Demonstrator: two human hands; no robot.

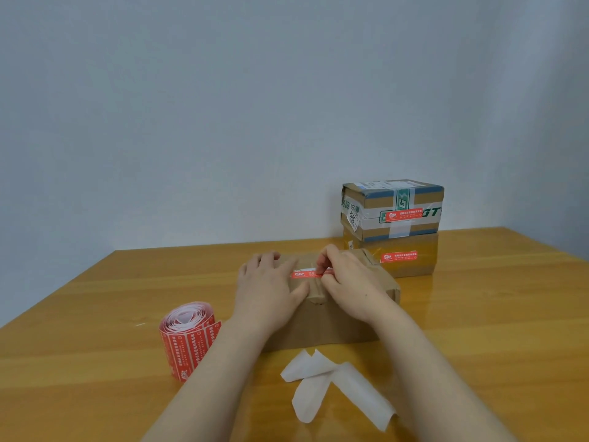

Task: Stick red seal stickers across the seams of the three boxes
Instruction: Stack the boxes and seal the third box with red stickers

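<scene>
A brown cardboard box (322, 323) lies in front of me on the wooden table (95, 314). A red seal sticker (304, 274) lies across its top seam. My left hand (271, 282) rests flat on the box top, thumb beside the sticker's left end. My right hand (347, 279) has its fingers curled over the sticker's right end, pinching or pressing it; I cannot tell which. At the back right two taped boxes are stacked: the upper box (392, 205) and the lower box (404, 256) each carry a red sticker on the front.
A roll of red seal stickers (188, 336) stands left of the near box. Several white backing strips (334, 384) lie on the table in front of the box. A plain grey wall stands behind the table.
</scene>
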